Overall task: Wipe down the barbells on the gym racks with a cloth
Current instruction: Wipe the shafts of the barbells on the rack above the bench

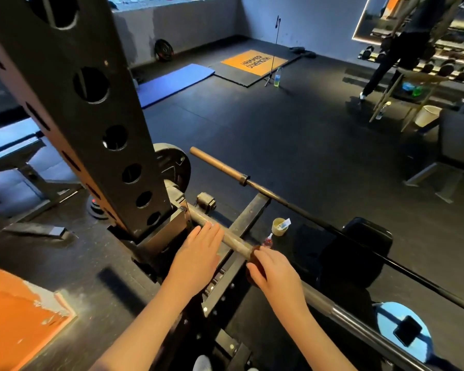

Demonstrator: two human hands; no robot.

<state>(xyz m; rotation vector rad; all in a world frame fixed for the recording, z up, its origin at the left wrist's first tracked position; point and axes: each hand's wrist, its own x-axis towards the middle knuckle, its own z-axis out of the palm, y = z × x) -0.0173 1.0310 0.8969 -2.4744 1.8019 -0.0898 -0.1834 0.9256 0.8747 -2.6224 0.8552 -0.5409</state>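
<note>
A grey steel barbell (pixel 235 242) lies across the black rack upright (pixel 91 108), running from the rack down to the lower right. My left hand (pixel 198 253) rests flat on the bar close to the rack, fingers straight. My right hand (pixel 273 271) grips a dark reddish-brown cloth (pixel 253 257) wrapped around the bar just right of the left hand. A second, bronze-tipped barbell (pixel 252 183) lies farther back, slanting from upper left to lower right.
A weight plate (pixel 176 167) sits behind the upright. On the floor are a small cup (pixel 279 226) and a small bottle (pixel 268 240). A bench (pixel 356 253) is under the bars. Farther off are a person (pixel 402 44), a bucket (pixel 427 115), a blue mat (pixel 172 83).
</note>
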